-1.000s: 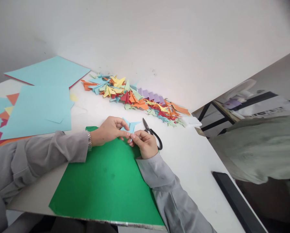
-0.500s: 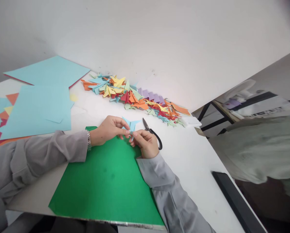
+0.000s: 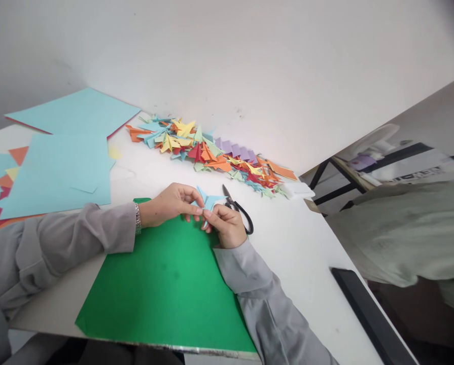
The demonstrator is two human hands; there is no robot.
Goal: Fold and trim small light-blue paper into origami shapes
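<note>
A small light-blue folded paper plane (image 3: 210, 201) is pinched between my two hands, above the far edge of a green sheet (image 3: 166, 284). My left hand (image 3: 176, 204) grips its left side between thumb and fingers. On its lower right side, my right hand (image 3: 227, 223) holds it in a pinch. Its wings fan out beyond my fingertips, and part of its body is hidden by them. Black-handled scissors (image 3: 245, 215) lie just beyond my right hand, blades pointing away.
A long heap of colourful folded paper planes (image 3: 200, 149) lies along the wall. Large light-blue sheets (image 3: 59, 172) and coloured scraps are at the left. A dark flat bar (image 3: 369, 314) rests near the right edge. A person in pale clothing (image 3: 413, 233) is beyond it.
The paper plane has turned a little in my fingers, so its wings now point more to the right. Both hands keep hold of it and have hardly moved.
</note>
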